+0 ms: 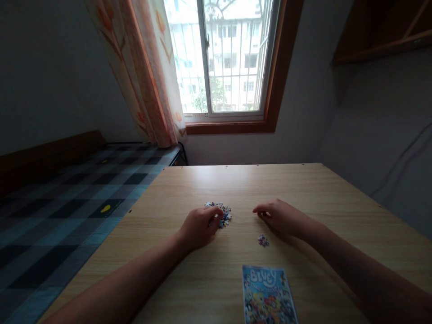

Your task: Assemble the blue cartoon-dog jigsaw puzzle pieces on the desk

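Note:
A pile of small jigsaw puzzle pieces lies on the wooden table, in blue, white and mixed colours. My left hand is at the pile's left side, its fingers curled and the tips among the pieces. Whatever is between those fingertips is too small to make out. To the right, my right hand hovers low over the table, index finger reaching left and the fingers apart, with nothing visible in them. Just below it sits a smaller cluster of pinkish-purple puzzle pieces.
A colourful sheet or box lid marked "Bluey" lies at the table's near edge. The light wooden table stands beside a bed with a checked cover. Beyond are a curtain and a barred window.

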Motion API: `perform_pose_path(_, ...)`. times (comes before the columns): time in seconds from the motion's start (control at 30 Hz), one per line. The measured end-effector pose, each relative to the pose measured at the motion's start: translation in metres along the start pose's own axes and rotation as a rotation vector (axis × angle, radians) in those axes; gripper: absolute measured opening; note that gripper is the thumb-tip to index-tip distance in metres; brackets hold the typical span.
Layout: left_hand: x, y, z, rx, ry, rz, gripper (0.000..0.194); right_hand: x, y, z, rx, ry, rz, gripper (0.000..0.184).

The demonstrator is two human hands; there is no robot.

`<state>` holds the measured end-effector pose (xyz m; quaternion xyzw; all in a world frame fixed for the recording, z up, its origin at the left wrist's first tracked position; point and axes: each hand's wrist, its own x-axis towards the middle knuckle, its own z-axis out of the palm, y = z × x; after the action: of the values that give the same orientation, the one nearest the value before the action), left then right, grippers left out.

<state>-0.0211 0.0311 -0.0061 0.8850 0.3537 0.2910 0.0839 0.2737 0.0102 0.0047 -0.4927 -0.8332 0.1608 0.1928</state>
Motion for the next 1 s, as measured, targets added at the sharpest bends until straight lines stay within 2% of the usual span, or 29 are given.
perform_pose_path(0.2, -0.001, 0.002, -0.001, 0.003, 0.002, -0.004, 0.017, -0.002, 0.002, -0.006, -0.013, -0.04, -0.016, 0.037)
perform_pose_path(0.37, -0.001, 0.003, -0.001, -0.014, -0.002, -0.013, 0.017, -0.002, 0.007, -0.014, -0.089, -0.071, 0.048, 0.037)
perform_pose_path(0.5, -0.001, 0.003, -0.001, -0.023, -0.005, -0.014, 0.016, -0.002, 0.008, -0.015, -0.081, -0.106, 0.048, 0.032)
perform_pose_path(0.67, 0.0, 0.003, -0.002, -0.022, -0.008, -0.009, 0.016, -0.004, 0.005, -0.016, -0.073, -0.115, 0.099, 0.036)
perform_pose_path(0.87, 0.0, 0.001, 0.0, -0.019, -0.008, -0.024, 0.015, -0.004, 0.0, -0.021, 0.017, -0.276, 0.205, 0.043)
perform_pose_path(1.0, -0.001, 0.0, 0.0, -0.018, -0.006, -0.02, 0.015, -0.004, 0.001, -0.023, 0.096, -0.32, 0.232, 0.042)
